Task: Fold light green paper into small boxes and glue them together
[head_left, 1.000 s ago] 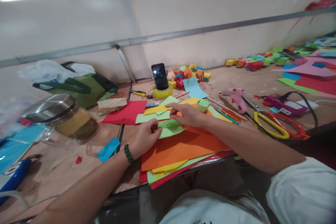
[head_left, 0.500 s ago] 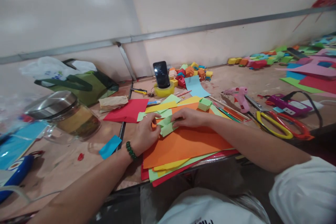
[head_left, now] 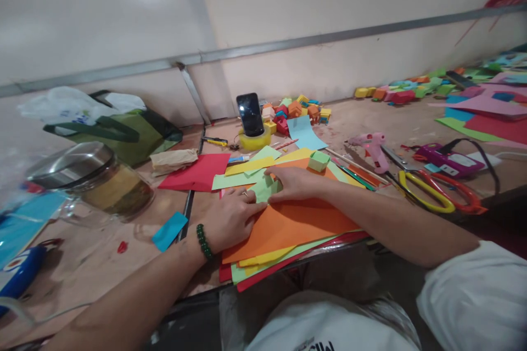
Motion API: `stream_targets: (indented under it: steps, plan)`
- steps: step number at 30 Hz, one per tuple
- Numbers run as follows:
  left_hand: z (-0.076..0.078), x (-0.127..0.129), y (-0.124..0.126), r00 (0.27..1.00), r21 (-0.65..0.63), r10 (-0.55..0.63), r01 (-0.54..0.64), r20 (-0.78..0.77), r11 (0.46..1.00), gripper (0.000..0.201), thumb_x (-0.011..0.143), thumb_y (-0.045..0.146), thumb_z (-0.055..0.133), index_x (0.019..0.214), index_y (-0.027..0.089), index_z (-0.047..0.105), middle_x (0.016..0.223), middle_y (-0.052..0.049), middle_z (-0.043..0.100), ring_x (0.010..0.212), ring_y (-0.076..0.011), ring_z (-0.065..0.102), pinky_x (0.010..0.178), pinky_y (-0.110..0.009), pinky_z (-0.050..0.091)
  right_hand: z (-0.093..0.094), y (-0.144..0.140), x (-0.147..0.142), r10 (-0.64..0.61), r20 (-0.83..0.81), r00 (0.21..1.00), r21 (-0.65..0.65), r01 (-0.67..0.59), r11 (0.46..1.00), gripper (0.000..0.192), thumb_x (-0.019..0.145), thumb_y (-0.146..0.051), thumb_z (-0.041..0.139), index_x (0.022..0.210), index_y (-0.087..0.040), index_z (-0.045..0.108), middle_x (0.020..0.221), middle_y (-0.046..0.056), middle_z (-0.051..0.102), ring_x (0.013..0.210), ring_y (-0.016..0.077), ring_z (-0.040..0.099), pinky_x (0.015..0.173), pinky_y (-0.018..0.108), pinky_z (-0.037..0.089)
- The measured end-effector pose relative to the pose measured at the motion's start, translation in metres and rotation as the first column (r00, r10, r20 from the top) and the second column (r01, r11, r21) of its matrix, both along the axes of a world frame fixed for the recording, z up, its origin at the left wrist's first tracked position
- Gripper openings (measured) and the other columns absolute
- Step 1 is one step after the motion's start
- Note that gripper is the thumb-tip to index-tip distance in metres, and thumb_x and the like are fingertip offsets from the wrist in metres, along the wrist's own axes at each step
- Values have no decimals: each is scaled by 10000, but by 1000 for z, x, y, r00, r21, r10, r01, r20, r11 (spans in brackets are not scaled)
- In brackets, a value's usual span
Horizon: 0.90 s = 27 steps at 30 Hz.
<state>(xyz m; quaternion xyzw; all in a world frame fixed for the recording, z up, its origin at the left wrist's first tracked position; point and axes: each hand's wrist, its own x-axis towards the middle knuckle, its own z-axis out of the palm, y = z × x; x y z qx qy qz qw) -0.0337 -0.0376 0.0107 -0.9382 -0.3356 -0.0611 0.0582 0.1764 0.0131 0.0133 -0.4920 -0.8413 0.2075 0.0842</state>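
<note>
A piece of light green paper (head_left: pixel 263 187) lies on a stack of coloured sheets topped by orange paper (head_left: pixel 296 219). My left hand (head_left: pixel 234 216), with a green bead bracelet at the wrist, rests palm down at the paper's left edge. One of its fingers stretches out to the near edge of the piece. From the other side, my right hand (head_left: pixel 294 182) grips the green paper between thumb and fingers. A small folded green paper box (head_left: pixel 319 161) sits just beyond the right hand. Flat green strips (head_left: pixel 230 181) lie beyond the left hand.
Scissors (head_left: pixel 428 192), a pink glue gun (head_left: pixel 373 148) and a purple power strip (head_left: pixel 448 159) lie at right. A phone (head_left: pixel 250 115) leans in a yellow tape roll (head_left: pixel 255 140) near folded paper pieces (head_left: pixel 294 109). A glass tea mug (head_left: pixel 119 192) and green bag (head_left: pixel 135 134) stand left.
My left hand has gone from pinching the green paper to lying lower and flatter, a finger stretched along its edge. The paper looks turned and flatter; my right hand has spread around it.
</note>
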Motion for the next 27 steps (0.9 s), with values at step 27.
stream_targets:
  steps: [27]
  plan:
    - [-5,-4,15,732,-602,398,22,554,798,342,859,372,458,976,166,704,839,-55,681,804,-212,587,748,-310,479,-13,1,-2,448,-335,829,548,-216,808,261,950,-294,432,911,-191,669,875,74,603,791,162,565,703,268,443]
